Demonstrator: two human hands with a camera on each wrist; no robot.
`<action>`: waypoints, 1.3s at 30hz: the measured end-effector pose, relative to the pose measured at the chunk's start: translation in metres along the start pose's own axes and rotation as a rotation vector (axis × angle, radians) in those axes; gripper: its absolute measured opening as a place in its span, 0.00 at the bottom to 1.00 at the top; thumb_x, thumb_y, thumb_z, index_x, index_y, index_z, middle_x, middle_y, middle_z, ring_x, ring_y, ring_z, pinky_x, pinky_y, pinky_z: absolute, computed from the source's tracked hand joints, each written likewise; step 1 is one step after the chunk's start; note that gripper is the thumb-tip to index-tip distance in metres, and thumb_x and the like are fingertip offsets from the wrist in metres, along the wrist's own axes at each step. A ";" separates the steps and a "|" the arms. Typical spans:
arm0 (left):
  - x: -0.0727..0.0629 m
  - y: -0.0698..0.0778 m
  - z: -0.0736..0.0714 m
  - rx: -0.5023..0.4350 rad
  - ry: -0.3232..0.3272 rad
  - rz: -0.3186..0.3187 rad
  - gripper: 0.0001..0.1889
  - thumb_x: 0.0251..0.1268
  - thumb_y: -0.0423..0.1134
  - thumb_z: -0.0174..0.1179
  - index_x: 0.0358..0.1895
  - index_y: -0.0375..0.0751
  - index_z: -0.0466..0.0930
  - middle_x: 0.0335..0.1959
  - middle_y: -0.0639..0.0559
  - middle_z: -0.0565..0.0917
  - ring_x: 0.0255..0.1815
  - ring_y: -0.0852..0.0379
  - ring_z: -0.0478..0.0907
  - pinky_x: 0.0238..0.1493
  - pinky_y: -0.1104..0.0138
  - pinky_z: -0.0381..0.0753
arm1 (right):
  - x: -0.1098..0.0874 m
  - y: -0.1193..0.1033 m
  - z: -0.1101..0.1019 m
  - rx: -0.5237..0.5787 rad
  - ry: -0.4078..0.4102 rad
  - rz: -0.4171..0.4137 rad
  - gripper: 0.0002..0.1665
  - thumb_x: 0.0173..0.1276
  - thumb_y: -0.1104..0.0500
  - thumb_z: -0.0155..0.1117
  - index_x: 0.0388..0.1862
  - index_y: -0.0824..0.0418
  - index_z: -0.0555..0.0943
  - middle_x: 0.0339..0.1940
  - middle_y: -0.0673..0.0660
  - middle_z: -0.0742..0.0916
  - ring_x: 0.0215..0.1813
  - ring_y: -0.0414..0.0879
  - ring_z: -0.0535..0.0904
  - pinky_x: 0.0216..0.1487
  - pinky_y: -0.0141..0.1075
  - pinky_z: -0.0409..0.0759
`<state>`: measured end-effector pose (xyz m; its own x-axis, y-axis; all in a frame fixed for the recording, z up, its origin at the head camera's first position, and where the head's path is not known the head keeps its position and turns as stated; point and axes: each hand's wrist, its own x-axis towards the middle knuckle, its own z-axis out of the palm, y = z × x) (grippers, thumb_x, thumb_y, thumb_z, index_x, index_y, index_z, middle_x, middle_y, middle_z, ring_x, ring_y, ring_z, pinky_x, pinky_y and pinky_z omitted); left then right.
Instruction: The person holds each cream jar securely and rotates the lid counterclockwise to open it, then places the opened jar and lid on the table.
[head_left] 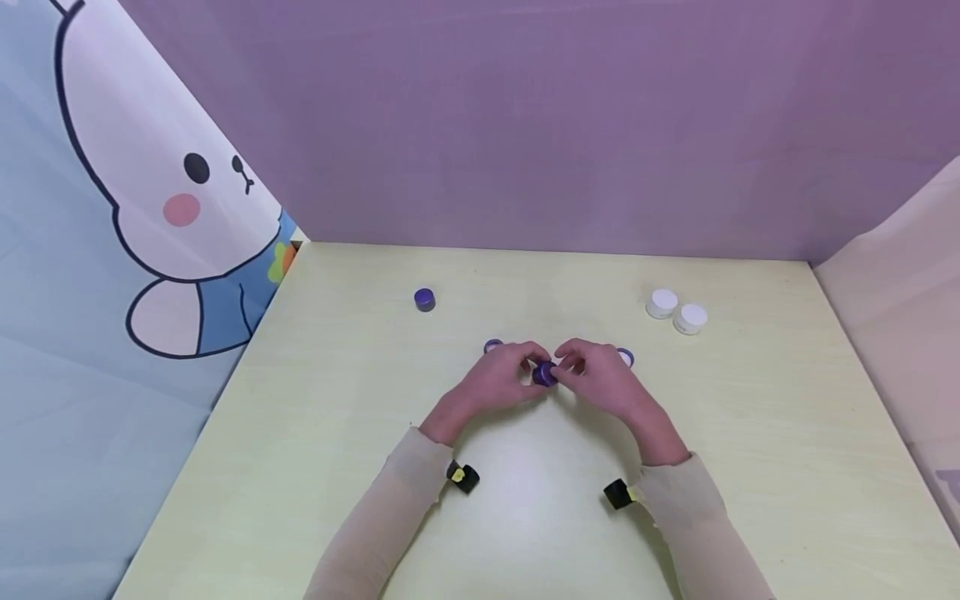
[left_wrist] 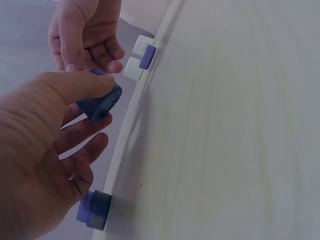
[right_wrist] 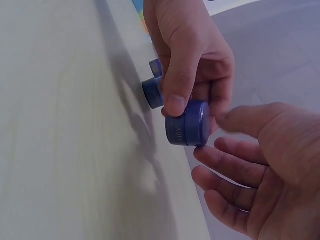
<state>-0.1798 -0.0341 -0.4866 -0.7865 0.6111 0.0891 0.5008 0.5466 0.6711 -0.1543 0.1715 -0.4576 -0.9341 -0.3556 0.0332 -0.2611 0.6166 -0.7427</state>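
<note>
A small purple jar (head_left: 544,374) with its lid on is held above the table between the two hands. My left hand (head_left: 498,379) pinches it between thumb and fingers. Light lettering runs along the side of the jar (right_wrist: 177,131) in the right wrist view. My right hand (head_left: 600,379) is at the lid end, fingers loosely bent; in the right wrist view its thumb (right_wrist: 250,120) is blurred and looks slightly apart from the lid, while a fingertip is at the rim. Behind the left hand stands an open purple jar (head_left: 492,344), and a purple lid (head_left: 625,357) lies behind the right hand.
Another purple jar (head_left: 424,300) stands farther back on the left of the pale table (head_left: 360,500). Two white jars (head_left: 662,303) sit side by side at the back right. A purple cloth (head_left: 555,125) hangs behind the table, and a rabbit-printed cloth (head_left: 67,333) hangs left.
</note>
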 end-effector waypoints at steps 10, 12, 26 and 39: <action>-0.001 0.003 0.001 0.054 -0.050 -0.056 0.20 0.54 0.45 0.73 0.50 0.47 0.80 0.44 0.62 0.81 0.48 0.63 0.77 0.53 0.71 0.73 | -0.001 0.000 -0.001 -0.018 -0.005 -0.028 0.10 0.67 0.66 0.60 0.47 0.65 0.81 0.35 0.55 0.87 0.36 0.47 0.81 0.38 0.42 0.80; -0.001 0.002 0.001 0.058 -0.067 -0.060 0.20 0.54 0.45 0.73 0.50 0.48 0.80 0.43 0.62 0.81 0.48 0.64 0.77 0.53 0.71 0.73 | -0.001 -0.001 -0.001 -0.018 -0.013 -0.026 0.11 0.67 0.66 0.60 0.47 0.66 0.81 0.35 0.55 0.87 0.37 0.47 0.81 0.39 0.42 0.80; -0.001 0.000 0.002 0.064 -0.135 -0.070 0.18 0.56 0.41 0.72 0.50 0.46 0.79 0.43 0.60 0.81 0.46 0.66 0.76 0.52 0.72 0.72 | -0.001 -0.001 -0.005 -0.014 -0.039 -0.011 0.11 0.68 0.66 0.60 0.48 0.66 0.81 0.37 0.57 0.87 0.38 0.49 0.82 0.40 0.43 0.80; -0.009 0.004 -0.019 -0.007 -0.243 -0.132 0.28 0.57 0.37 0.70 0.62 0.43 0.73 0.48 0.54 0.80 0.35 0.61 0.75 0.41 0.71 0.76 | -0.003 -0.004 -0.005 -0.044 -0.099 0.011 0.14 0.65 0.62 0.65 0.48 0.67 0.80 0.38 0.57 0.87 0.40 0.51 0.82 0.40 0.42 0.81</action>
<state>-0.1779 -0.0483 -0.4706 -0.7347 0.6546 -0.1782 0.3963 0.6273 0.6704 -0.1512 0.1734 -0.4515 -0.9090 -0.4147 -0.0422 -0.2638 0.6506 -0.7122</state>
